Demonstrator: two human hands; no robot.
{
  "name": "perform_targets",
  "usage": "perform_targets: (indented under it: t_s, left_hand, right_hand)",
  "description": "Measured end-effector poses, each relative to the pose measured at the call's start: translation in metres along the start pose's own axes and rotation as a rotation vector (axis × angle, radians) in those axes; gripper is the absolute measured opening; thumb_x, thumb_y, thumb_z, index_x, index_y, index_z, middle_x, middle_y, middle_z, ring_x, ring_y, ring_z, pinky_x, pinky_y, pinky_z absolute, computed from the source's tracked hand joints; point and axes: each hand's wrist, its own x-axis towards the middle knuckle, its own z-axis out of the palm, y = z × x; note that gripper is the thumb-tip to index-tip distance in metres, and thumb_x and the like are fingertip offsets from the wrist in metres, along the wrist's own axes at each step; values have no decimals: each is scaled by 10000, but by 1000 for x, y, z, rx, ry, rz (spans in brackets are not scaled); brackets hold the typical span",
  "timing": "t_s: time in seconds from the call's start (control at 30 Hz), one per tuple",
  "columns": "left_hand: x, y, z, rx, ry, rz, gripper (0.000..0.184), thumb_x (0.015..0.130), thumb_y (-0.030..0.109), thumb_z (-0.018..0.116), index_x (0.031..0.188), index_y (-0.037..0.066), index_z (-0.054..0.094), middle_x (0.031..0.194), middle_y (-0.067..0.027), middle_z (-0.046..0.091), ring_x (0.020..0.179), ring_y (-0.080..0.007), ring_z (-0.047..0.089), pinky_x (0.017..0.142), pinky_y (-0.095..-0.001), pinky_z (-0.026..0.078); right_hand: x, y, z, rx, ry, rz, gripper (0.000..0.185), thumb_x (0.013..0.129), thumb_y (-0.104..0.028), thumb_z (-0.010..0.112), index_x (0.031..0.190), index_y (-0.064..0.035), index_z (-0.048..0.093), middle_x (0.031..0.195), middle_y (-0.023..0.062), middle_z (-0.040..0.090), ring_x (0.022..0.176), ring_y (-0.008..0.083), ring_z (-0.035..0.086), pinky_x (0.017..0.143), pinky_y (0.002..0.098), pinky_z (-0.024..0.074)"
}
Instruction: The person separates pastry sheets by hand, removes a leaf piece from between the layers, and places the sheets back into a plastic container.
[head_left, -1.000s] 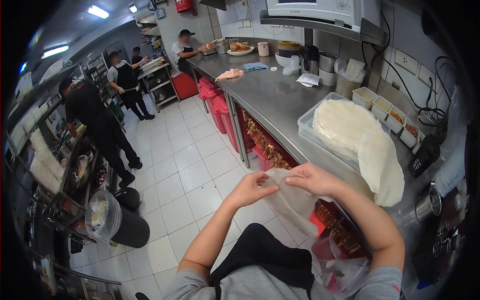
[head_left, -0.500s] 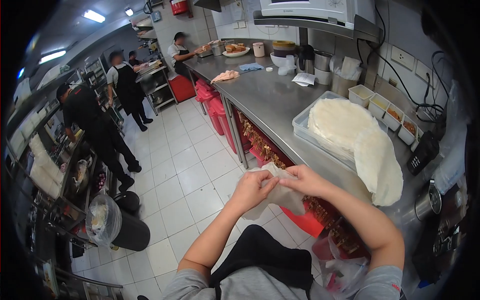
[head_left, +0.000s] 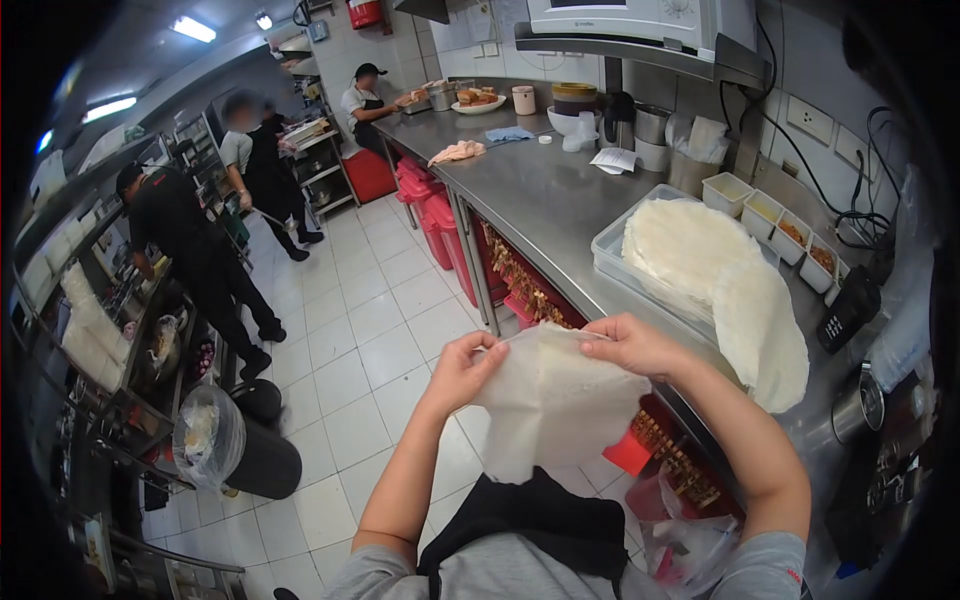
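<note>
A thin, pale, see-through wrapper sheet hangs stretched between my two hands, above the floor and in front of my black apron. My left hand pinches its upper left edge. At the upper right edge, my right hand pinches it between thumb and fingers. To the right, on the steel counter, a clear plastic tub holds a pile of round, pale wrapper sheets. Some of the sheets droop over the tub's near right side.
Small tubs of food line the wall behind the pile. A paper slip, a blue cloth and a peach cloth lie farther along the counter. Several people work beyond. A lined bin stands at left.
My hands have moved apart, spreading the bunched wrapper sheet into a wide hanging piece. Far left, one standing person has shifted and a long-handled utensil now shows in their hand.
</note>
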Motion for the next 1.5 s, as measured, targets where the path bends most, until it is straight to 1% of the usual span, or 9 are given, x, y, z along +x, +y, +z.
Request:
perform_targets:
  t_s: [0.23, 0.4, 0.5, 0.6, 0.7, 0.77, 0.97, 1.3, 1.5]
  left_hand:
    - [11, -2, 42, 3, -210, -9, 297, 890, 248, 647, 1009, -24, 626, 812, -3, 649, 722, -54, 570, 643, -215, 461]
    - [8, 8, 40, 230, -118, 52, 249, 881, 246, 654, 828, 3, 663, 669, -3, 621, 622, -53, 539, 563, -244, 446]
    - [5, 18, 44, 322, -101, 135, 244, 874, 232, 654, 789, 3, 644, 608, -24, 590, 563, -73, 514, 530, -269, 430]
    - [3, 26, 50, 320, -105, 195, 229, 868, 215, 652, 797, -1, 632, 584, -54, 571, 529, -104, 505, 517, -286, 421]
    - [4, 32, 49, 336, -68, 232, 210, 866, 203, 646, 825, -3, 635, 584, -93, 566, 511, -154, 504, 514, -303, 419]
    - [6, 32, 43, 370, -19, 269, 208, 865, 201, 637, 851, -7, 636, 584, -139, 551, 490, -214, 495, 514, -331, 414]
    - [6, 18, 19, 366, 100, 250, 208, 855, 213, 658, 866, 6, 649, 576, -99, 561, 489, -172, 486, 509, -312, 410]
    - [-1, -8, 38, -101, 29, 239, 181, 887, 193, 650, 877, 15, 618, 683, 51, 563, 564, -19, 454, 513, -192, 381]
    - [5, 0, 50, 66, -42, 178, 166, 878, 180, 660, 870, 25, 603, 674, 48, 561, 568, -12, 449, 505, -200, 370]
  right_hand:
    - [-6, -7, 6, -138, -96, 21, 287, 929, -233, 574, 1078, 5, 632, 924, -3, 647, 810, 62, 549, 729, 249, 457]
    - [-5, -9, -2, -391, -17, -10, 297, 910, -256, 595, 1042, 7, 635, 868, 14, 654, 790, 81, 563, 708, 257, 459]
    - [5, 17, 11, -410, 69, -371, 289, 883, -256, 616, 1011, 3, 638, 763, 39, 646, 695, 100, 565, 644, 275, 457]
    - [-2, 14, 30, -686, 119, -245, 253, 861, -238, 633, 951, -2, 641, 679, 56, 622, 624, 113, 550, 597, 297, 448]
    - [2, 15, 25, -512, 223, -181, 280, 822, -261, 654, 895, 9, 647, 698, 192, 608, 651, 290, 608, 631, 375, 457]
    - [3, 17, 20, -417, 227, -163, 252, 843, -246, 636, 880, 3, 652, 663, 156, 600, 611, 230, 573, 616, 354, 449]
    - [-1, 0, 12, -401, 219, -139, 278, 903, -240, 591, 821, 20, 648, 614, -17, 539, 592, 57, 465, 534, 270, 393]
    - [4, 11, 22, -275, 68, -59, 452, 952, -379, 508, 736, 3, 618, 565, -19, 484, 552, 64, 418, 505, 297, 367]
    - [3, 10, 17, -236, 114, -118, 395, 943, -345, 530, 772, -2, 626, 601, -27, 495, 588, 46, 418, 522, 265, 367]
